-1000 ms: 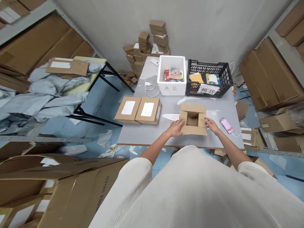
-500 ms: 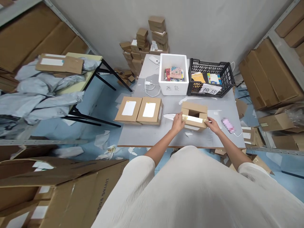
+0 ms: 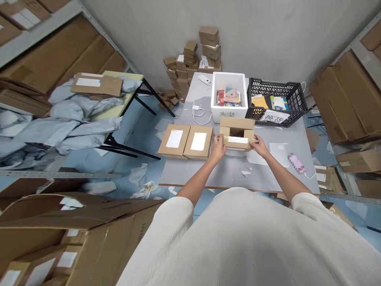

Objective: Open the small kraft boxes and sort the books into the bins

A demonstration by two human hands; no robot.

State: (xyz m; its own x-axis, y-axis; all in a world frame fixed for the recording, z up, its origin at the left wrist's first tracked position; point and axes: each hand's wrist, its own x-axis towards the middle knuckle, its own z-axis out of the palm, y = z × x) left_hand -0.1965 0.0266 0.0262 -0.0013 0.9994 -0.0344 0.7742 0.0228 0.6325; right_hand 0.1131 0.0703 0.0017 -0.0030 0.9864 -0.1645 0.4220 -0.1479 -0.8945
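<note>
Both hands hold a small cardboard box (image 3: pixel 237 124) with its top flaps spread open and a dark inside. My left hand (image 3: pixel 218 148) is closed on the box's near left corner. At the near right corner, my right hand (image 3: pixel 260 146) pinches the box's edge. A strip of tape and a white band run along the near flap between the hands. Just left of the box, two closed cardboard boxes (image 3: pixel 174 140) with white labels lie side by side. White paper sheets (image 3: pixel 278 151) lie to the right of the box.
Behind stand a white foam bin (image 3: pixel 229 115) and a black plastic crate (image 3: pixel 293 119), both holding small packets. A phone (image 3: pixel 297 163) and its cable lie at right on the grey table (image 3: pixel 190 174). Grey mailing bags (image 3: pixel 77 131) cover the left table; stacked boxes (image 3: pixel 210 51) stand by the wall.
The box has moved left and away from the table's front edge, carried by both hands, toward the two closed boxes. Paper beneath its former place is now uncovered. The view has turned slightly left.
</note>
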